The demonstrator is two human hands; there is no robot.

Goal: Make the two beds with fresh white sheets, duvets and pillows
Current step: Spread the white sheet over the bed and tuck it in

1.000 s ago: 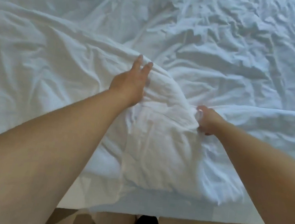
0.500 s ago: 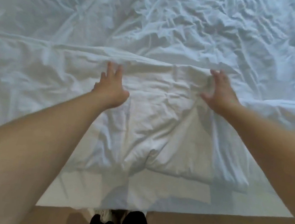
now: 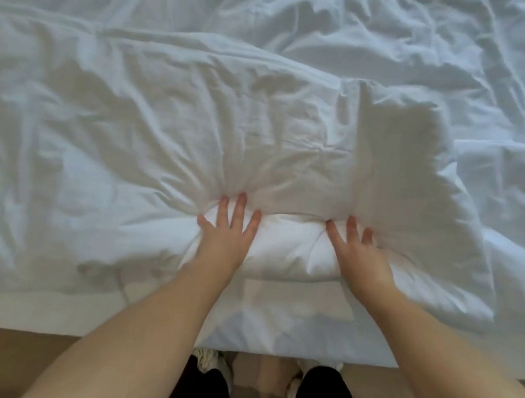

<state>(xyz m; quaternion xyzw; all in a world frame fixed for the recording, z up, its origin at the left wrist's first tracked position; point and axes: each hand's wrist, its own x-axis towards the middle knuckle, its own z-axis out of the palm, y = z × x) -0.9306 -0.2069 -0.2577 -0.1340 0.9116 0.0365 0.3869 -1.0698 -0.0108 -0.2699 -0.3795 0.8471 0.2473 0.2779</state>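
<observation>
**Not visible or unclear**

- Crumpled white duvet (image 3: pixel 163 137): runs past the top, left and right edges, so its full extent is unknown. Where the duvet ends and a sheet begins cannot be told.
- Bed (image 3: pixel 41 317): only the near edge shows, and the mattress is wholly covered.
- Left hand (image 3: pixel 225 237), right hand (image 3: pixel 361 260): palms are face down and unseen. The right thumb is out of sight.
- Dark trouser legs (image 3: pixel 201 393), pale shoes (image 3: pixel 207 355): blurred, partly behind the forearms and cut off below.

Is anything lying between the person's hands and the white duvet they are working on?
Nothing visible does. The left hand and the right hand both press flat, fingers spread, straight onto the duvet, with bare skin touching the fabric.
</observation>
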